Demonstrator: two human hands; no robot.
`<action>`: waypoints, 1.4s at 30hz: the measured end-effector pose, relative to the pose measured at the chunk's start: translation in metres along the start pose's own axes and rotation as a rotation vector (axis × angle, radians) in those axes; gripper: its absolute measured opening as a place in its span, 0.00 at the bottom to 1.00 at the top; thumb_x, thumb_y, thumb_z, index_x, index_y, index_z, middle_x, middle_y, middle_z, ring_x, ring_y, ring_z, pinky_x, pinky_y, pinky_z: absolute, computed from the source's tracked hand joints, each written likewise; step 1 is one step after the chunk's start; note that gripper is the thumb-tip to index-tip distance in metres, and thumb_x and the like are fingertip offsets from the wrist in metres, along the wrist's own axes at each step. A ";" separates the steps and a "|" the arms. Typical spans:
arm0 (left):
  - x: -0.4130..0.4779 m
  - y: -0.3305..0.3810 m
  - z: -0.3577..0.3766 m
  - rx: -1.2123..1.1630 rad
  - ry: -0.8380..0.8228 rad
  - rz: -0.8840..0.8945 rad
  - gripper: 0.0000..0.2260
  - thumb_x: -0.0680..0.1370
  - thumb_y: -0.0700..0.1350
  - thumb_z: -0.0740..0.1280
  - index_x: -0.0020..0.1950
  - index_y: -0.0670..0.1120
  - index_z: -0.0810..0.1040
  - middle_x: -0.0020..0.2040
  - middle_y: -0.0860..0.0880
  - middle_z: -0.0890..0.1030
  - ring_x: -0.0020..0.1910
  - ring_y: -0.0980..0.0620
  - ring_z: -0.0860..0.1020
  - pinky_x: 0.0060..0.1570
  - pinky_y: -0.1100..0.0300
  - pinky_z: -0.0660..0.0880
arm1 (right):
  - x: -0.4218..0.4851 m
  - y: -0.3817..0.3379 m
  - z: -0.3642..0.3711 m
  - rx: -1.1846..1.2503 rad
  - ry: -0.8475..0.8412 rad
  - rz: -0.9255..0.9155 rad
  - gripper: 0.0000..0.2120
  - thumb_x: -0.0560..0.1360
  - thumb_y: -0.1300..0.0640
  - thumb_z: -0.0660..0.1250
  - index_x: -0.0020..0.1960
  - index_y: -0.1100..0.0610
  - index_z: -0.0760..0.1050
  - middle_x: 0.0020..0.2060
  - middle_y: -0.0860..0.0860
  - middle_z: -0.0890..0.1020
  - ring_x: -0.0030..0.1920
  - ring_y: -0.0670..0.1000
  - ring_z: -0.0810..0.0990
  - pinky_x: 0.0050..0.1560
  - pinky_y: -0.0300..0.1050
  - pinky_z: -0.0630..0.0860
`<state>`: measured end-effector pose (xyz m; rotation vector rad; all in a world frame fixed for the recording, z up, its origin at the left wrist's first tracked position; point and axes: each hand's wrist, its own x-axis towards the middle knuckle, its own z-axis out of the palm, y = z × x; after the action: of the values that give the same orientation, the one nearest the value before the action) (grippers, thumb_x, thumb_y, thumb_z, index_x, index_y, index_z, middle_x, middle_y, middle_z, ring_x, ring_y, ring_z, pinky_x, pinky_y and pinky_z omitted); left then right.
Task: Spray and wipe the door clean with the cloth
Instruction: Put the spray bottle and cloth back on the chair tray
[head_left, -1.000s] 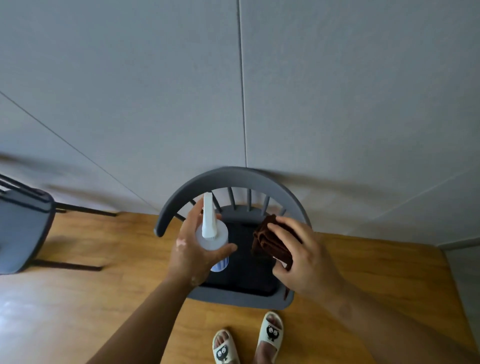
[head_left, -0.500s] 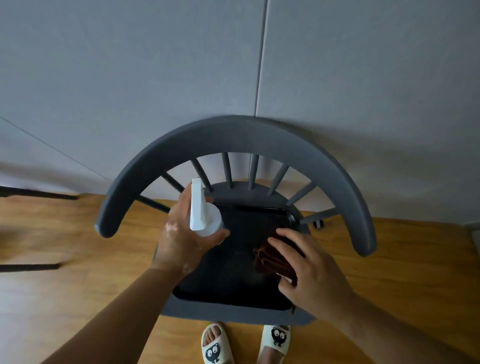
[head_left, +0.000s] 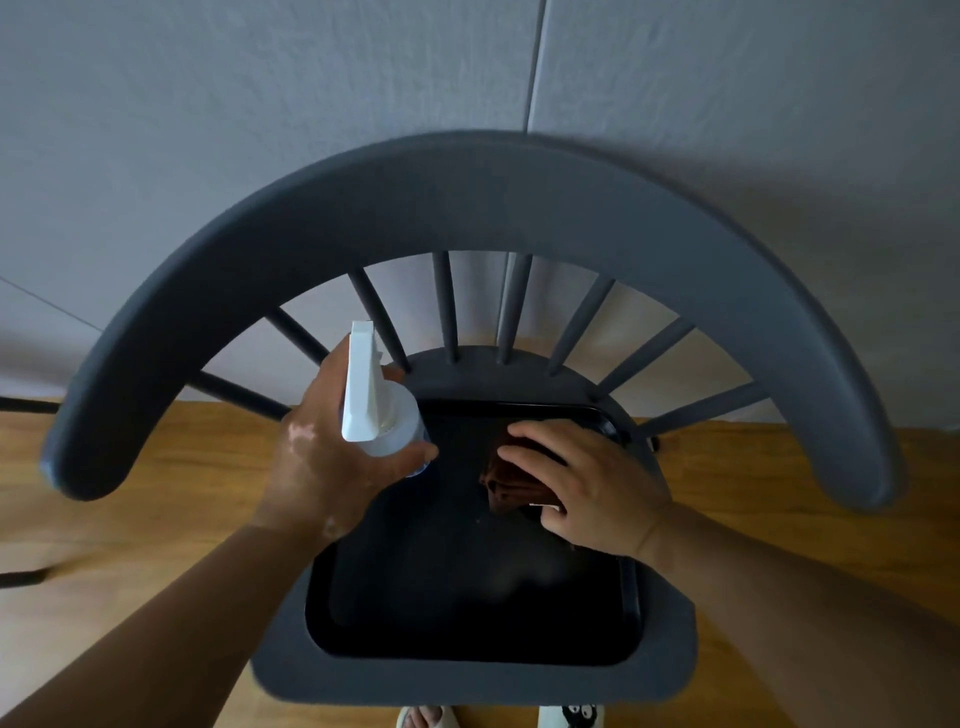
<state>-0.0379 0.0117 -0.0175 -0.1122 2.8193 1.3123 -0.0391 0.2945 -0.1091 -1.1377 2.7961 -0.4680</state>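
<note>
Starting at our right hand's fingers (head_left: 540, 434), we see them arched over the folded brown cloth (head_left: 511, 480), with the thumb tucked in at its near edge, so the right hand (head_left: 597, 488) grips it. We cannot tell whether the cloth rests on the surface below or is just clear of it. It sits over the far right corner of the black tray (head_left: 467, 597), which fills the seat of the grey spindle-back chair (head_left: 467, 197).

Our left hand (head_left: 322, 467) is wrapped round the white spray bottle (head_left: 379, 410), thumb curled across the near side of its body and fingers round the far side. It hangs over the tray's far left corner, well apart from the cloth. The trigger head's long axis runs away from us, with the nozzle aimed past the chair's spindles.

What the next move turns on, as we judge it, is this: the grey panelled surface (head_left: 260, 104) that we take for the door lies ahead of and above both hands, with the curved chair back standing between. The bottle hand is a little nearer to it and already faces that way. Both hands would need to rise over the back rail before spraying.
</note>
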 end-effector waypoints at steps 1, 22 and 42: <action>0.000 -0.003 0.000 -0.001 -0.005 0.003 0.48 0.61 0.47 0.82 0.72 0.59 0.57 0.59 0.53 0.75 0.62 0.49 0.73 0.57 0.47 0.78 | 0.004 0.003 0.002 -0.005 -0.009 -0.014 0.36 0.67 0.58 0.76 0.73 0.54 0.71 0.72 0.54 0.71 0.68 0.57 0.75 0.61 0.58 0.80; -0.084 -0.023 -0.005 -0.288 0.108 -0.272 0.37 0.60 0.49 0.77 0.65 0.64 0.66 0.63 0.48 0.77 0.60 0.45 0.78 0.59 0.51 0.79 | -0.067 -0.018 -0.006 0.236 0.050 0.449 0.28 0.79 0.39 0.61 0.76 0.49 0.70 0.79 0.45 0.62 0.74 0.49 0.70 0.69 0.47 0.75; -0.049 -0.018 0.134 0.751 -0.602 0.350 0.35 0.78 0.63 0.50 0.79 0.47 0.44 0.80 0.47 0.42 0.79 0.46 0.42 0.75 0.38 0.53 | -0.061 -0.005 0.037 0.066 -0.141 0.260 0.32 0.79 0.41 0.58 0.81 0.50 0.63 0.81 0.45 0.62 0.82 0.48 0.55 0.78 0.53 0.59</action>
<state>0.0116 0.1057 -0.1148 0.6850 2.6128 0.1524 0.0151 0.3241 -0.1446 -0.7484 2.7288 -0.4321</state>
